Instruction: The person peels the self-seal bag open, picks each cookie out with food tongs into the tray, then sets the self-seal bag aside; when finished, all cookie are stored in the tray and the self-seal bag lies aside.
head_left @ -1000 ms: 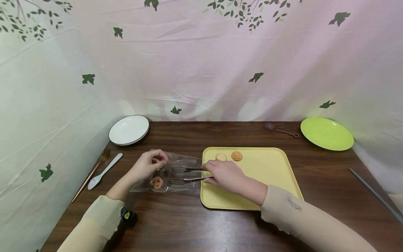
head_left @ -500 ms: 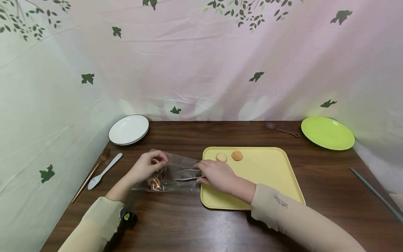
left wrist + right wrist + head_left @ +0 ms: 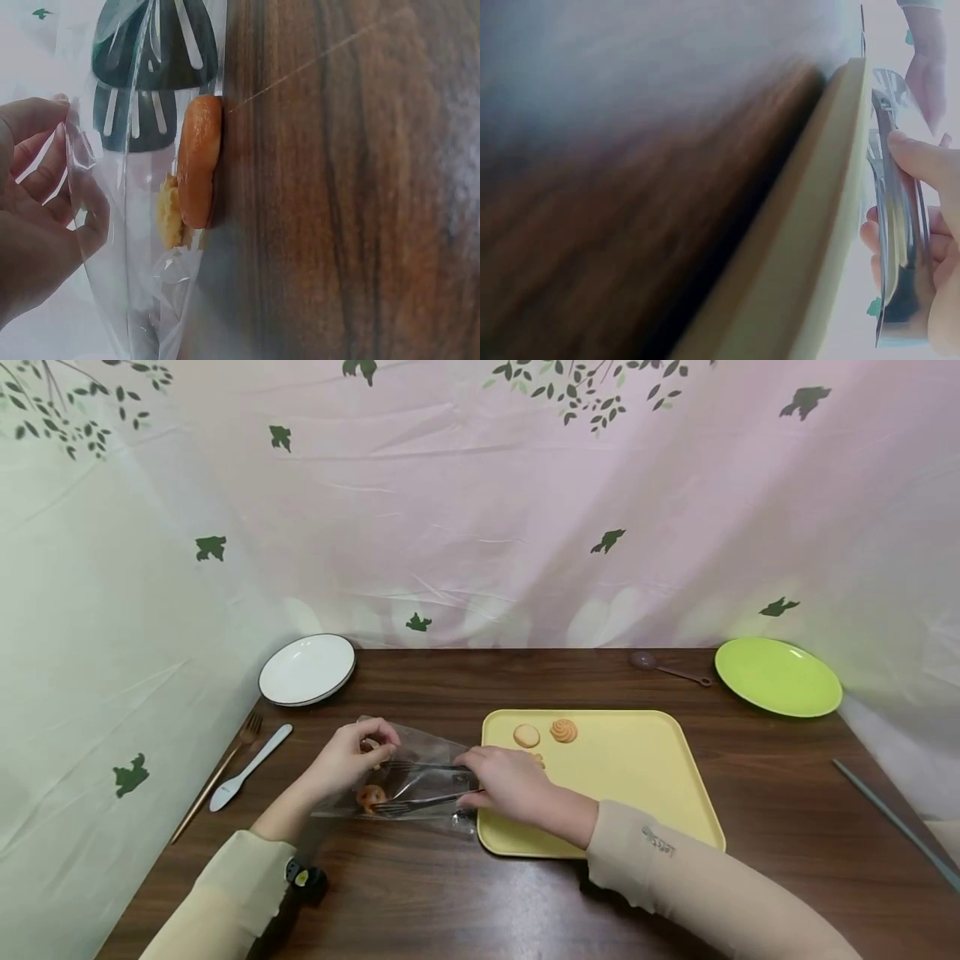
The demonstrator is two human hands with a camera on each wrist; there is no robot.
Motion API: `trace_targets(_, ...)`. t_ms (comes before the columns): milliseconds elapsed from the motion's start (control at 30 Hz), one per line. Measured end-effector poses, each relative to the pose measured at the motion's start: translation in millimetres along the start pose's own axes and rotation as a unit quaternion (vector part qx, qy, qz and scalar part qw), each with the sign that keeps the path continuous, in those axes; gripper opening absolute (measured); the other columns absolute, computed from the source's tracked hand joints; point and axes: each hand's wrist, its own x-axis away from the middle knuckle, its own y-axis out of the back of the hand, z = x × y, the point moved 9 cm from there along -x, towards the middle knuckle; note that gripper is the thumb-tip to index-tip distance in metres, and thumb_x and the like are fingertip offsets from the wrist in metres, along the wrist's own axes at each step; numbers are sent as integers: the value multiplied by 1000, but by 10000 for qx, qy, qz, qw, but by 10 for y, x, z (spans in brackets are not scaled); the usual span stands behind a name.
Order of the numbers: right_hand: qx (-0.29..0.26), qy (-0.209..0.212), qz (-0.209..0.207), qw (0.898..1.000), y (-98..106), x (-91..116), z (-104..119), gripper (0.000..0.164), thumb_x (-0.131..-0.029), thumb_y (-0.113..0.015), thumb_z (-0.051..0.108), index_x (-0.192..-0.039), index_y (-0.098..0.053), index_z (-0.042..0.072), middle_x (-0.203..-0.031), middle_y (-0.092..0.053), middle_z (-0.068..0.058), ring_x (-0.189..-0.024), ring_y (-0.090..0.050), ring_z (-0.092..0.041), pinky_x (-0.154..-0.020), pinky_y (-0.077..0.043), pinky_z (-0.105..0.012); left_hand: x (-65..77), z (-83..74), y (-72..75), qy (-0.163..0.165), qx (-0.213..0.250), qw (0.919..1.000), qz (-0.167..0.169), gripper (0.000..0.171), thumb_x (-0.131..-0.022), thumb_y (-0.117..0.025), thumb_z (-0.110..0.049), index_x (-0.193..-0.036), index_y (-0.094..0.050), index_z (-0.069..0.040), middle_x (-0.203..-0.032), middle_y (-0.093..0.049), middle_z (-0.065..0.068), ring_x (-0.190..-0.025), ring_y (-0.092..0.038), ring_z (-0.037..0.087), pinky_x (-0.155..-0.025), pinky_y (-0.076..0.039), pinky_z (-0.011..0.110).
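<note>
My left hand [image 3: 348,756] pinches the film of a clear plastic bag [image 3: 420,742] lying left of the yellow tray. Inside the bag are a brown pretzel-shaped cookie [image 3: 200,161] and a pale yellow cookie [image 3: 171,214]. My right hand [image 3: 513,787] grips metal food tongs [image 3: 904,232] at the bag's mouth, over the tray's left edge. The tongs' dark slotted ends [image 3: 135,120] reach into the bag with the two tips apart, one overlapping the pretzel cookie in the head view.
The yellow tray [image 3: 630,777] carries a round cookie [image 3: 527,736], a swirl cookie [image 3: 564,731] and another partly hidden by my right hand. Around lie a white plate [image 3: 307,670], a fork [image 3: 217,777], a white spoon [image 3: 251,768], a brown spoon [image 3: 671,671], a green plate [image 3: 777,677] and a grey-green stick [image 3: 892,822].
My right hand has moved left, pushing the tongs deeper into the bag up to the pretzel cookie. A further cookie on the tray now shows beside that hand. My left hand has stayed put.
</note>
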Motion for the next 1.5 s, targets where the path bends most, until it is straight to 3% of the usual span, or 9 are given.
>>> trace_targets(267, 81, -61, -87, 9999, -57, -63, 138, 48, -77, -72, 52, -111, -64, 19, -103, -67, 5, -90, -65, -13, -62, -52, -33, 29, 5, -11, -120, -213, 9997, 23, 4, -92, -63, -18, -92, -66, -16, -91, -63, -4, -88, -58, 17, -72, -49, 39)
trace_targets(600, 311, -93, -335, 9989, -55, -90, 182, 35, -80, -71, 48, -94, -64, 17, -88, -65, 7, -75, -63, -12, -55, -49, -31, 17, 18, 0, -235, -301, 9993, -28, 9, -90, -66, -24, -92, -66, -15, -91, -64, -6, -87, -58, 14, -73, -50, 34)
trace_targets(967, 155, -681, -305, 9971, 67, 42, -71, 39, -78, -74, 44, -108, -66, 20, -99, -70, 6, -89, -65, -12, -63, -51, -34, 14, 38, 22, -205, -214, 9995, -85, 5, -91, -65, -21, -92, -66, -17, -94, -63, -4, -90, -58, 16, -75, -49, 36)
trace_targets(1500, 111, -625, -320, 9975, 56, -12, -51, 41, -80, -72, 46, -111, -65, 19, -103, -70, 6, -90, -66, -12, -63, -52, -34, -16, 53, 34, -168, -111, 9998, -37, 3, -91, -64, -15, -93, -65, -17, -93, -64, -3, -85, -57, 19, -71, -50, 37)
